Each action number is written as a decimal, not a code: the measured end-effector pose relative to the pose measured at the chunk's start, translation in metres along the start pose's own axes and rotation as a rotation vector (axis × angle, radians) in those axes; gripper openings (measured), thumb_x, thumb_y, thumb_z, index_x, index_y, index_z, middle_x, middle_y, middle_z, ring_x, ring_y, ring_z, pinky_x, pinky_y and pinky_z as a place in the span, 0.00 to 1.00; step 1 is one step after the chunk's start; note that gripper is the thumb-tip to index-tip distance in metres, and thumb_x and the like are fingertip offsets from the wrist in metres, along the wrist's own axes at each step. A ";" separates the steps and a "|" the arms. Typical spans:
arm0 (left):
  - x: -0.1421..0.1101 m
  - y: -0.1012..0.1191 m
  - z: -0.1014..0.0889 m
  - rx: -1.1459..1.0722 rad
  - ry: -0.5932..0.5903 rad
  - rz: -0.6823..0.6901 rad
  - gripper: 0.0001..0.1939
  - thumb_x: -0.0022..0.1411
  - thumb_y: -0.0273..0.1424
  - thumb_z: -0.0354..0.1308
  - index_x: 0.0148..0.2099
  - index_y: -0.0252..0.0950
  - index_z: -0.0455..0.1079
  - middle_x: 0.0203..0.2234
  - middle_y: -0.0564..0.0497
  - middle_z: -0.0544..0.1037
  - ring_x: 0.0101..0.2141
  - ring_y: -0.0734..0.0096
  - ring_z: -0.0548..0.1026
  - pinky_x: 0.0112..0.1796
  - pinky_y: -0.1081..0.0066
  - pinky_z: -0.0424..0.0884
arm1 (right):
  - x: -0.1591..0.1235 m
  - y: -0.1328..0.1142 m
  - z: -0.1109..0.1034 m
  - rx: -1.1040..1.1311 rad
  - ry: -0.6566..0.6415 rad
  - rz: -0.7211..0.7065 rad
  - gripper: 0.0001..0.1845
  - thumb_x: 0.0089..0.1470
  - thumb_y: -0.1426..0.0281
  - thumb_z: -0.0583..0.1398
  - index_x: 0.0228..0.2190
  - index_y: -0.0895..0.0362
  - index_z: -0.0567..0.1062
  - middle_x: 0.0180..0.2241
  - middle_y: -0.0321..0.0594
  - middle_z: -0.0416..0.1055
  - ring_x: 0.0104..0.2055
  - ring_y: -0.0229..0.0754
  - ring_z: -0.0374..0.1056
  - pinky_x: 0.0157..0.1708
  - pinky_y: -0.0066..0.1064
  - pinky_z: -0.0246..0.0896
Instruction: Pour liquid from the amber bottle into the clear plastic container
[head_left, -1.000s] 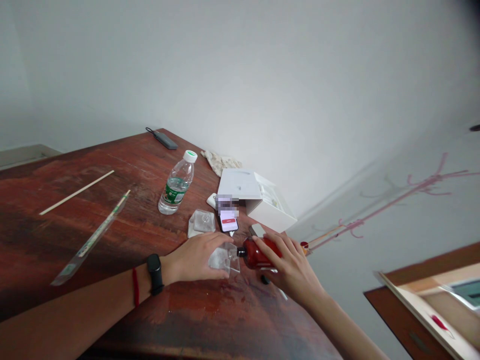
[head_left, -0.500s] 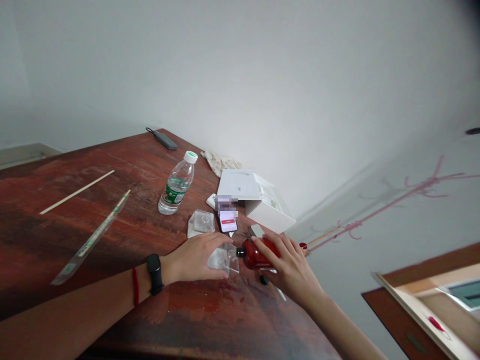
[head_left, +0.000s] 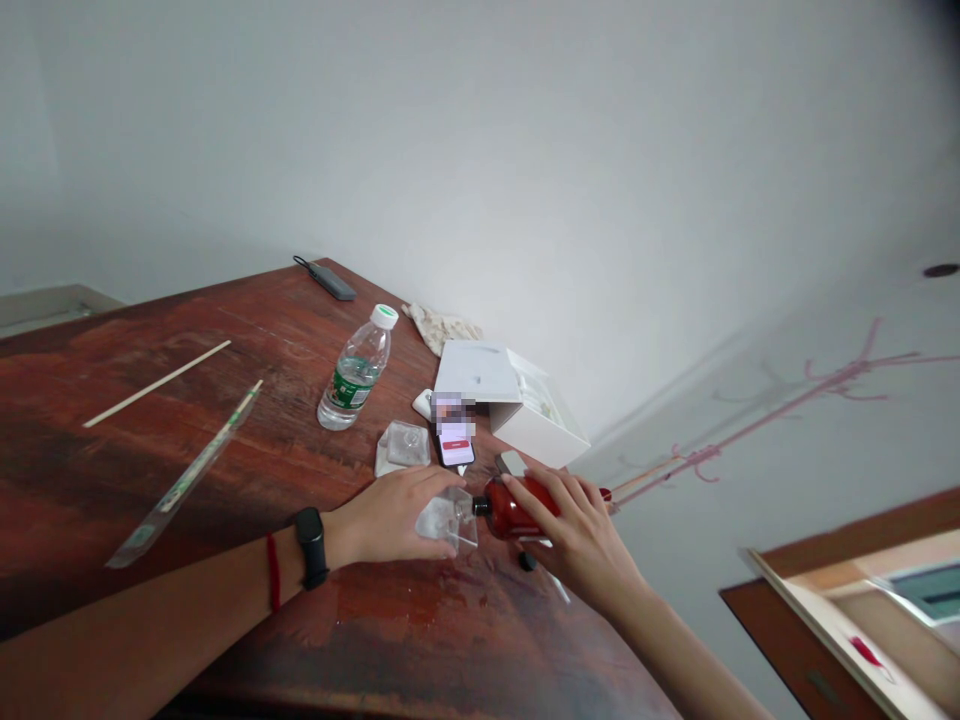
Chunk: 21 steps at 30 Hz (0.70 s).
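My left hand [head_left: 405, 512] is closed around a clear, squarish plastic container [head_left: 448, 520], thumb and fingers on opposite sides. In my right hand [head_left: 574, 515] lies a red bottle [head_left: 510, 508], tipped on its side with its dark neck at the container's edge. Whether liquid is flowing I cannot tell. A small black cap [head_left: 527, 561] rests on the table below the bottle. Beyond my left hand is another clear plastic piece [head_left: 407, 443] on a white one, beside a lit phone [head_left: 455, 440].
A water bottle [head_left: 352, 375] with a white cap stands left of the phone. A bare stick [head_left: 157, 384] and a wrapped chopstick packet [head_left: 187, 475] lie to the left. White boxes [head_left: 540, 425], a cloth [head_left: 439, 328] and a grey device [head_left: 330, 280] are near the wall. Wet spots [head_left: 409, 605] mark the table.
Both hands keep their hold, and the red bottle stays tipped at the container. The view has shifted very slightly; nothing else visibly differs.
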<state>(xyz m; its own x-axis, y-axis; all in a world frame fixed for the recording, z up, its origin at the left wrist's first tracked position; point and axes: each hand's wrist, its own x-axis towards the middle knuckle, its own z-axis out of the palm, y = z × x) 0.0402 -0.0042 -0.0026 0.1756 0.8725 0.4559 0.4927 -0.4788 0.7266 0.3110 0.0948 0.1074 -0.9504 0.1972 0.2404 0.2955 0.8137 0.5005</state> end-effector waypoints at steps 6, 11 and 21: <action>0.000 -0.001 0.001 -0.004 0.016 0.017 0.39 0.58 0.35 0.79 0.68 0.41 0.68 0.63 0.42 0.78 0.62 0.44 0.76 0.65 0.52 0.67 | 0.001 0.000 -0.001 -0.008 -0.001 -0.007 0.37 0.58 0.69 0.72 0.66 0.51 0.69 0.58 0.53 0.74 0.56 0.59 0.67 0.55 0.48 0.59; 0.000 -0.003 0.003 0.008 0.020 0.023 0.41 0.57 0.35 0.80 0.68 0.41 0.68 0.63 0.42 0.78 0.62 0.44 0.76 0.65 0.52 0.67 | 0.003 0.000 -0.002 -0.024 -0.005 -0.019 0.38 0.57 0.70 0.72 0.66 0.52 0.70 0.58 0.53 0.74 0.56 0.59 0.67 0.55 0.48 0.58; 0.000 -0.008 0.006 0.017 0.037 0.037 0.42 0.56 0.37 0.80 0.68 0.42 0.68 0.63 0.42 0.78 0.62 0.41 0.76 0.65 0.51 0.67 | 0.005 -0.001 -0.006 -0.058 -0.018 -0.022 0.43 0.54 0.67 0.76 0.66 0.51 0.69 0.58 0.52 0.75 0.55 0.59 0.67 0.54 0.47 0.58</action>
<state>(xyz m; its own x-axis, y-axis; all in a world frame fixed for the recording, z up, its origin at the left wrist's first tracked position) 0.0413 -0.0001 -0.0115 0.1623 0.8496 0.5018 0.5008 -0.5091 0.7000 0.3065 0.0917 0.1132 -0.9582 0.1893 0.2143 0.2788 0.7850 0.5533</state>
